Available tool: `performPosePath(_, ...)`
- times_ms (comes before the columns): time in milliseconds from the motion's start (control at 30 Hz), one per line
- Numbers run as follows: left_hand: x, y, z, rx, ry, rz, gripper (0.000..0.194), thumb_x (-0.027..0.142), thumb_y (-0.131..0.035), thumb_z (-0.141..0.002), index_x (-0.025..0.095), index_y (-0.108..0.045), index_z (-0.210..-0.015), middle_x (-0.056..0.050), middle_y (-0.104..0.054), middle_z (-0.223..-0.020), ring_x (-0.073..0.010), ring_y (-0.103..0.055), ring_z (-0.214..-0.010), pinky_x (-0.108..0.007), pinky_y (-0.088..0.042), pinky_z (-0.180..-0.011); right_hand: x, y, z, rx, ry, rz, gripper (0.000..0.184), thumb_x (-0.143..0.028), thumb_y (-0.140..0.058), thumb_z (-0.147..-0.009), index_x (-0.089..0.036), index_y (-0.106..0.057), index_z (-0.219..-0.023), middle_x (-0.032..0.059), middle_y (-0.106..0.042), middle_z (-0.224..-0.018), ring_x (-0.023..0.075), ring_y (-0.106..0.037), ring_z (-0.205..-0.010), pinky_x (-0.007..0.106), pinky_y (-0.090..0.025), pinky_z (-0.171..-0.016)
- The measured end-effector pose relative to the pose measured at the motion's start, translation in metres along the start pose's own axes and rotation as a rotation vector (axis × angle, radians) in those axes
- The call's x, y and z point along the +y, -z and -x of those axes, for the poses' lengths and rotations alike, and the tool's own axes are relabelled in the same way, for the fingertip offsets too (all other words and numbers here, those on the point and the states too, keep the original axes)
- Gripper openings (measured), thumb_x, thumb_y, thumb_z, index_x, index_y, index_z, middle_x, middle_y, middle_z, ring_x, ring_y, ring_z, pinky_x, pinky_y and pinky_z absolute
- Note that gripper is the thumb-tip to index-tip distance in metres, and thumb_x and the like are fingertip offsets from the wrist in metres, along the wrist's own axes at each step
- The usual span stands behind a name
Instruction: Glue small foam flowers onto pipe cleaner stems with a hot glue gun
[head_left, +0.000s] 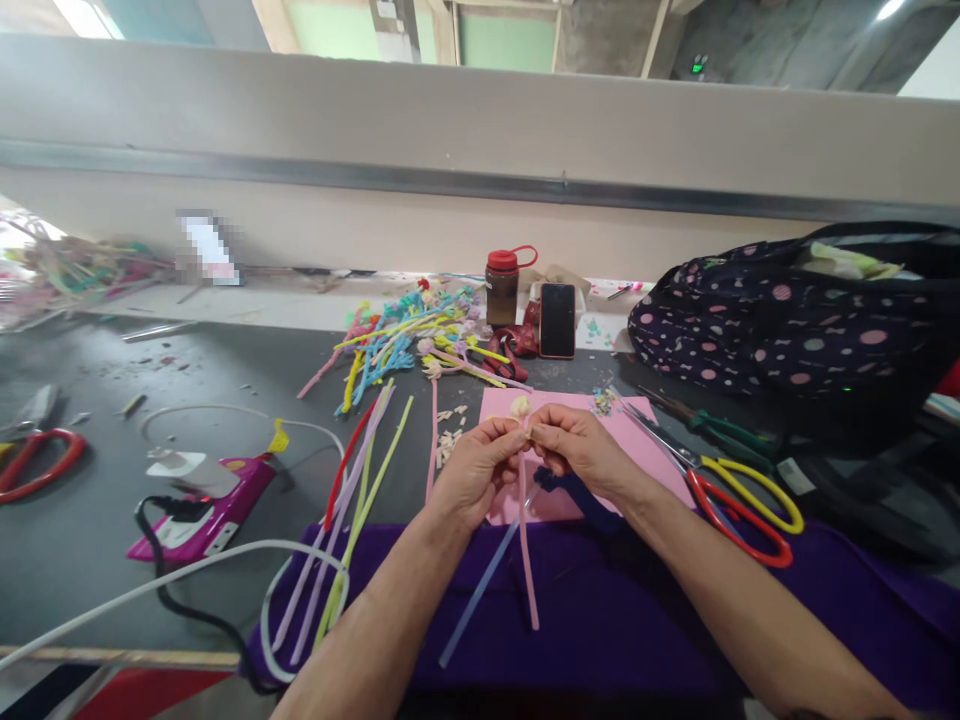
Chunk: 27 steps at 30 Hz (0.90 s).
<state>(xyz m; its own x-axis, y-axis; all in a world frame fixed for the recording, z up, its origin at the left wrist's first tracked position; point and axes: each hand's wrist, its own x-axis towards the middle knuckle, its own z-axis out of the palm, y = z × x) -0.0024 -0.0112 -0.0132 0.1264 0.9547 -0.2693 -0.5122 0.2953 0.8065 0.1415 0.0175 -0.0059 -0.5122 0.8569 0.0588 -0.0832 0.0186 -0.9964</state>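
My left hand (476, 470) and my right hand (577, 445) meet over a pink sheet (637, 440), fingertips pinched together. Between them is a pink pipe cleaner (529, 560), its long end hanging down toward me. A small cream flower-like tuft (520, 406) shows just above the fingertips. The exact point of grip is hidden by the fingers. Below the hands, a light blue pipe cleaner (480, 600) slants over the purple cloth (600, 620). Small cream pieces (450, 440) lie left of the sheet, and tiny coloured bits (602, 402) sit at its top right.
Scissors (731, 500) and green-handled pliers (724, 425) lie at right, before a dark patterned bag (750, 310). Finished-looking pipe-cleaner stems (405, 335), a bottle (502, 290) and phone (557, 320) stand behind. At left are a magenta power strip (217, 510), cables and red-handled scissors (45, 460).
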Motion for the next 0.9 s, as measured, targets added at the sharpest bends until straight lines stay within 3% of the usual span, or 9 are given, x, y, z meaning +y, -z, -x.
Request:
performPosePath(267,0.000,0.003,-0.002,-0.006,-0.015,0.059,0.020,0.020,-0.072,-0.063,0.013,-0.054,-0.068,0.004,-0.051,-0.053,-0.0006,-0.041,-0.040,-0.009,-0.027,-0.035,0.004,-0.002,-0.003,0.067,0.019,0.083,0.021,-0.035,-0.057,-0.076,-0.016,-0.054,-0.069,-0.0073,-0.047,-0.047,0.0045,-0.039,-0.035,0.016,-0.027,-0.036)
performPosePath(467,-0.001,0.007,-0.006,-0.001,-0.019,0.097,0.019,0.019,-0.070,-0.063,0.014,-0.054,-0.072,0.002,-0.056,-0.058,-0.0013,-0.043,-0.043,-0.008,-0.028,-0.035,0.002,-0.008,-0.001,0.079,-0.021,-0.048,0.020,-0.034,-0.052,-0.079,-0.015,-0.058,-0.076,-0.0006,-0.061,-0.069,0.0037,-0.044,-0.038,0.016,-0.027,-0.034)
performPosePath(667,-0.001,0.005,-0.005,-0.007,-0.026,0.137,0.019,0.017,-0.070,-0.061,0.013,-0.053,-0.067,0.004,-0.053,-0.055,-0.0005,-0.040,-0.041,-0.008,-0.029,-0.035,0.004,-0.009,0.001,0.095,-0.030,-0.017,0.010,-0.026,-0.056,-0.074,-0.016,-0.056,-0.075,-0.0056,-0.051,-0.053,0.0044,-0.042,-0.038,0.015,-0.030,-0.035)
performPosePath(900,-0.001,0.005,-0.003,-0.004,-0.023,0.128,0.018,0.016,-0.069,-0.063,0.014,-0.053,-0.072,0.005,-0.052,-0.054,-0.0003,-0.040,-0.040,-0.008,-0.028,-0.035,0.004,-0.009,0.000,0.108,-0.006,0.049,0.006,-0.022,-0.055,-0.071,-0.016,-0.056,-0.074,-0.0062,-0.050,-0.054,0.0044,-0.043,-0.038,0.015,-0.031,-0.035)
